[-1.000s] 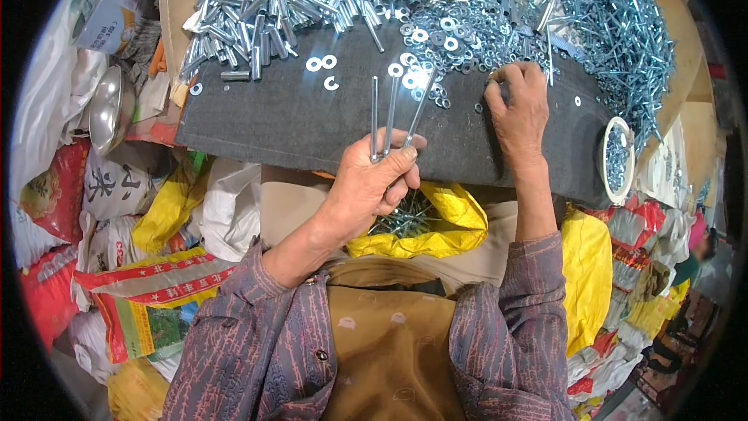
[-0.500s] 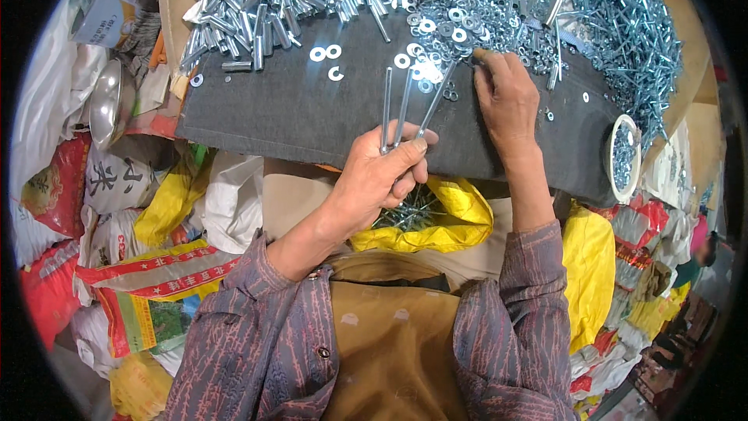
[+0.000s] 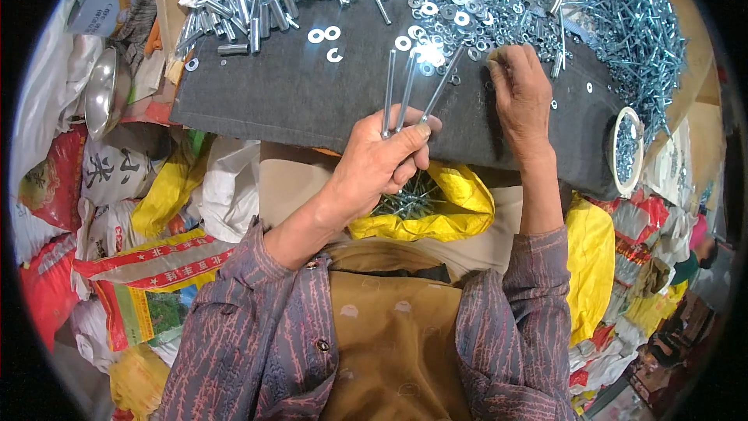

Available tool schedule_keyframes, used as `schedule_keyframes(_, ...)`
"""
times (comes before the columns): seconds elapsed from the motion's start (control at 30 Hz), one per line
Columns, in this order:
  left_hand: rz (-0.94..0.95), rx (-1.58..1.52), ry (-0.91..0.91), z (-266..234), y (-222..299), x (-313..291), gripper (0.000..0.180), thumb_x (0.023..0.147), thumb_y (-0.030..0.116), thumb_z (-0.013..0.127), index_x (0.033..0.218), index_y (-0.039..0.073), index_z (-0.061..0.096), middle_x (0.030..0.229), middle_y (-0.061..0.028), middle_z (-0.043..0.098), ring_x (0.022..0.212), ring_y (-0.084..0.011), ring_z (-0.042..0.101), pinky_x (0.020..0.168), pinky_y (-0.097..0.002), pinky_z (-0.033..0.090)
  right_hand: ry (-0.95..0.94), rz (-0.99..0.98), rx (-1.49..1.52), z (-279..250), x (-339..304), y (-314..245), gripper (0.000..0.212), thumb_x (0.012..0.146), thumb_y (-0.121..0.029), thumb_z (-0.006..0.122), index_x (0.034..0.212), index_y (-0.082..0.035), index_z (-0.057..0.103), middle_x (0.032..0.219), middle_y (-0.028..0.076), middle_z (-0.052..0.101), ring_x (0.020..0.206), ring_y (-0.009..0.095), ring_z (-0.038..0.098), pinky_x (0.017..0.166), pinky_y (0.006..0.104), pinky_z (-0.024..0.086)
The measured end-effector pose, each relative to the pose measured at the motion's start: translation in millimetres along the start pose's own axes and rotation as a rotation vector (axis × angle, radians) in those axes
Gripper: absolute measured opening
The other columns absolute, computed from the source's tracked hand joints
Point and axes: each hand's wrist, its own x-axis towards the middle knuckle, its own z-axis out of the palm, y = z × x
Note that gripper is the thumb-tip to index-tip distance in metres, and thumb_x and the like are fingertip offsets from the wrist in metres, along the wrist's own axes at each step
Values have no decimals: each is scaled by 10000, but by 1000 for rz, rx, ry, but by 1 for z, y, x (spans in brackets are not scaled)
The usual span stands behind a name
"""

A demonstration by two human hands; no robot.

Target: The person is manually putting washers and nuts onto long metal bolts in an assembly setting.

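Three thin metal rods [image 3: 406,86] fan upward out of my left hand [image 3: 380,157], which grips their lower ends between thumb and fingers. Over the dark cloth [image 3: 288,101], my right hand [image 3: 523,101] has its fingertips drawn together in a pinch; whatever they hold, if anything, is hidden. Just beyond the right fingertips lies a spread of small nuts and washers, with a flat washer [image 3: 462,19] among the larger ones. Below my left hand, a yellow bag [image 3: 467,214] lies open with metal pieces [image 3: 409,201] inside.
Short metal tubes [image 3: 261,4] are heaped at the far left, and thin bolts [image 3: 643,47] at the far right. A white-rimmed bowl [image 3: 620,179] of small parts stands at the cloth's right edge. A shiny metal bowl [image 3: 105,93] and several sacks crowd the left.
My right hand has moved a little rightward, away from the loose nuts and washers, its fingers still pinched. My left hand keeps its hold on the three rods, with little movement.
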Motion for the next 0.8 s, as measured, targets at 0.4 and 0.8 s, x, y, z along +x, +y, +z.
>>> schedule_keyframes(0.4,-10,-38,2,0,0,3,272,964,213,528,1091,-25,559,701,-60,565,461,-27,381,371,-164,248,-57,63,-17,14,8,-2,176,807,-139,672,975,-116,627,804,119,554,782,334,592,689,430,480)
schedule_keyframes(0.8,-2,59,51,7,0,2,252,955,208,554,1076,-12,567,697,-48,569,440,-25,364,374,-169,251,38,-23,96,11,6,-4,146,801,-54,629,922,-68,548,865,181,560,770,375,574,694,425,478)
